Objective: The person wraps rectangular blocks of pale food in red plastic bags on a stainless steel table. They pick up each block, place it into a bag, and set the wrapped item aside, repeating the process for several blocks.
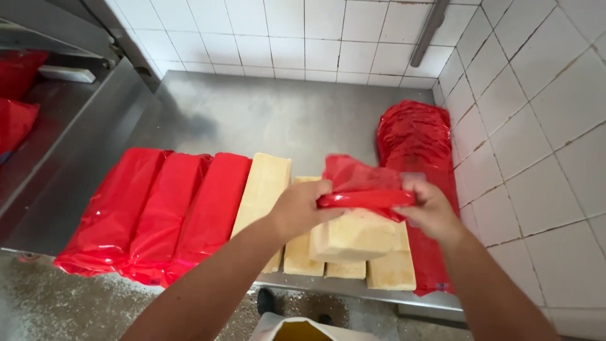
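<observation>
A pale yellow cheese block (356, 237) is lifted above the steel table, its far end half covered by a red plastic wrapper (363, 186). My left hand (300, 208) grips the wrapper's edge and the block's left side. My right hand (429, 208) pinches the same red wrapper on the right. Bare yellow blocks lie below: one long block (262, 196) to the left, others (391, 268) beneath the lifted one. Three red-wrapped blocks (161, 215) lie side by side at the left.
A heap of empty red wrappers (413, 136) lies against the white tiled wall (530, 139) at the right. The steel table (265, 113) runs to the back wall. A steel machine bed (57, 132) with red bags stands at the left. A speckled floor (63, 303) lies below.
</observation>
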